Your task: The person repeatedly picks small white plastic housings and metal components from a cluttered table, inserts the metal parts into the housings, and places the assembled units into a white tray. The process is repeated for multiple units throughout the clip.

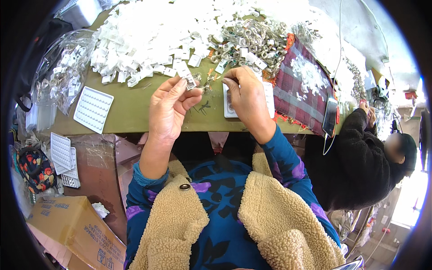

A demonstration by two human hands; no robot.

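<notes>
My left hand [171, 108] is closed, pinching a small white card-like piece [184, 74] with a dark, shiny lower end between thumb and fingers. To its right my right hand [248, 96] bends down with thumb and fingers drawn together. Whatever lies between those fingers is too small or hidden to make out. Beneath it is a white tray [228, 111], partly covered by the hand. A few small brass-coloured bits [208, 82] lie on the green tabletop [135, 105] between my hands. Just beyond is a heap of silvery ring-shaped pieces [258, 38].
A large heap of white plastic pieces [128, 51] spreads over the far table. Left are a bumpy white tray [93, 109] and a clear bag [63, 67]. Right lie a plaid cloth [294, 85] and a phone [330, 116]. A person in dark clothes [355, 162] sits at right.
</notes>
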